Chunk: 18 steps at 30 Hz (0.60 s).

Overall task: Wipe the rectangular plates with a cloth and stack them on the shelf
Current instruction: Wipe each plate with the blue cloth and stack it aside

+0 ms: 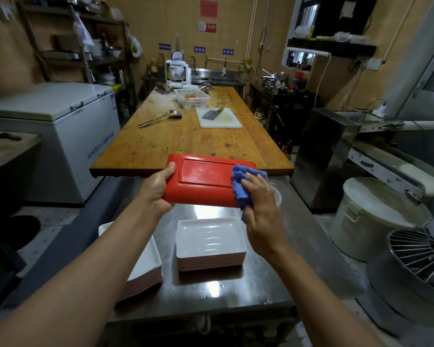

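My left hand [158, 189] grips the left end of a rectangular plate [203, 181], held in the air with its red underside facing me. My right hand [259, 196] presses a crumpled blue cloth [241, 184] against the plate's right end. Below, on the steel table [236, 284], stands a stack of rectangular plates [211, 242], white side up with red rims. A second stack [146, 266] sits at the table's left edge, partly hidden by my left forearm.
A long wooden worktable [186, 136] stretches ahead with a ladle [161, 117], a white cutting board with a cleaver [218, 117] and a white basket [192, 97]. A chest freezer [60, 136] stands left; a white lidded bucket [376, 216] and a mixer guard [418, 261] right.
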### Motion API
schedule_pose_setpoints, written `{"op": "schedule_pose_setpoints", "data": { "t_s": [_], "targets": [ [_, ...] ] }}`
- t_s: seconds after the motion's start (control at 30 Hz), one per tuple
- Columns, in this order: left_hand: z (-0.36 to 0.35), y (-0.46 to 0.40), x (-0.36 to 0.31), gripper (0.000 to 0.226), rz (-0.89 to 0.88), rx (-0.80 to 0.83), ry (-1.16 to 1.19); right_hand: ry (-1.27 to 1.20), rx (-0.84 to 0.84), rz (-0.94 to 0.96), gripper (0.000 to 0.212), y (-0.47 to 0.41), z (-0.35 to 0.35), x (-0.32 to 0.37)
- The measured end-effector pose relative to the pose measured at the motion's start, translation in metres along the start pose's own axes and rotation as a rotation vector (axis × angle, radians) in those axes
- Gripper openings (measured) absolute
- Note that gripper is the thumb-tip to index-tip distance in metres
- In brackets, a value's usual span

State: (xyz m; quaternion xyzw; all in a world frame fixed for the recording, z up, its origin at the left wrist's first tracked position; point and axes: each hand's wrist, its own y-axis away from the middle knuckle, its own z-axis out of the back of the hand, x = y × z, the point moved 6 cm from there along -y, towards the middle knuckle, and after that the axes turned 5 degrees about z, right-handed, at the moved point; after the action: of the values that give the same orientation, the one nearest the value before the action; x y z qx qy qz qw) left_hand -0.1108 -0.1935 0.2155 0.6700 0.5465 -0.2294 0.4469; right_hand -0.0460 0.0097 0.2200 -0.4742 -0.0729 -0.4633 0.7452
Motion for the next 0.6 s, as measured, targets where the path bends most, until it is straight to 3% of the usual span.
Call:
{"op": "schedule_pose_setpoints", "data": {
  "t_s": [0.27, 0.47, 0.6],
  "targets": [
    [-0.007, 0.007, 0.025, 0.025, -0.047, 0.052, 0.037, 0.194, 0.087, 0.256, 0.048, -0.007, -0.062, 0.058],
    [0.003, 0.020, 0.018, 0.024, -0.183, 0.055, 0.063, 0.254, 0.240, 0.120, 0.064, -0.041, -0.075, 0.069],
    [0.018, 0.030, 0.009, 0.022, -0.250, -0.022, -0.011, 0.283, 0.340, 0.021, 0.061, -0.049, -0.076, 0.052]
  ]
}}
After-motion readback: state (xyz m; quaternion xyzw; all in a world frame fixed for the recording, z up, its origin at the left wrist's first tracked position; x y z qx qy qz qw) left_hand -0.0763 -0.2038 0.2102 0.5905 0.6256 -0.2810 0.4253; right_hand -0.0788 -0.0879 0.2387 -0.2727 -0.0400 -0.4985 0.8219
